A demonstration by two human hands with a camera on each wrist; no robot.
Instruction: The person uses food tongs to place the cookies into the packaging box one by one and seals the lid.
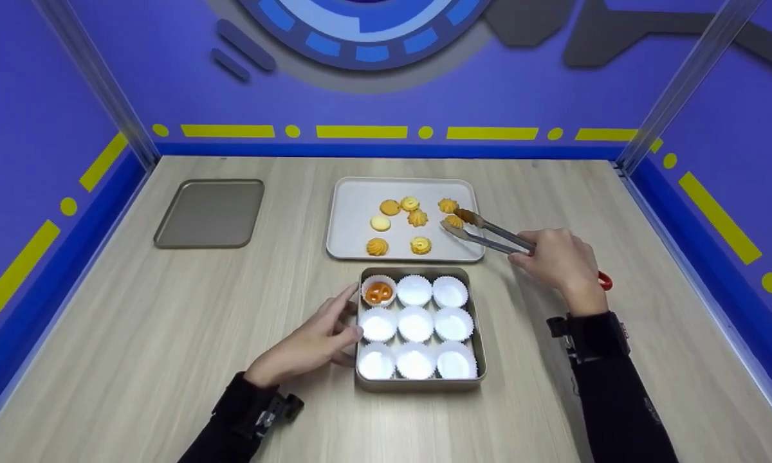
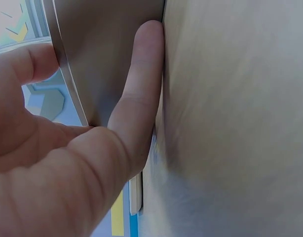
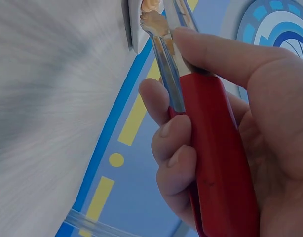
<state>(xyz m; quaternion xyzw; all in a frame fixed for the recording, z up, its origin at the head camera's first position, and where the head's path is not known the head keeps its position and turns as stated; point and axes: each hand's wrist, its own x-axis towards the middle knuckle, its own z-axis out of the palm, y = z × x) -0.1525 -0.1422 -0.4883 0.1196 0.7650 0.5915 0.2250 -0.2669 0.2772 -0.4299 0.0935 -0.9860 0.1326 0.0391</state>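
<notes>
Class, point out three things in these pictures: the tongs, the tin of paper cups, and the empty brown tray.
tongs (image 1: pixel 489 233), head view, on the metal arms ahead of the right hand.
tin of paper cups (image 1: pixel 418 384), head view, on its near wall.
empty brown tray (image 1: pixel 210 213), head view, on its bare middle.

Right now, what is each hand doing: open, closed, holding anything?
Left hand: open, straight fingers resting against the side of the cup tin.
Right hand: gripping the red-handled tongs, tips around a cookie.

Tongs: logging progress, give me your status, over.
Right hand grips tongs, tips around a cookie on the tray. Left hand steadies the tin. Nothing in the way.
</notes>
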